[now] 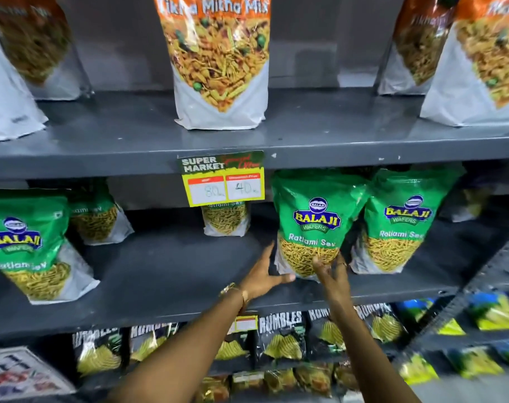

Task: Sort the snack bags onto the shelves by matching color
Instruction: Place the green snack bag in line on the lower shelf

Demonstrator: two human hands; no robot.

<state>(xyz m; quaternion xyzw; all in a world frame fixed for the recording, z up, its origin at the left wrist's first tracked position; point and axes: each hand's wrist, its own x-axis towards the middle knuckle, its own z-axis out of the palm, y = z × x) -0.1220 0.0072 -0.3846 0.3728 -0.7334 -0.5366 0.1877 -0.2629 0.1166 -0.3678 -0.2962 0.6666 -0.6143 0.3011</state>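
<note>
A green Ratlami Sev bag (312,219) stands upright on the middle grey shelf (171,274), right of centre. My left hand (266,274) is at its lower left corner, fingers spread, thumb under the bag's bottom edge. My right hand (331,270) touches its lower right front, fingers apart. Neither hand closes around it. More green bags stand on this shelf: one beside it on the right (398,225), one at far left (29,242), two further back (97,219) (227,218). Orange Tikha Mitha Mix bags (218,59) stand on the shelf above.
A yellow price tag (222,178) hangs from the upper shelf's front edge. Black Rumbles bags (279,335) fill the shelf below, with blue-and-yellow bags (491,315) at the lower right. A perforated metal upright (480,274) borders the right side.
</note>
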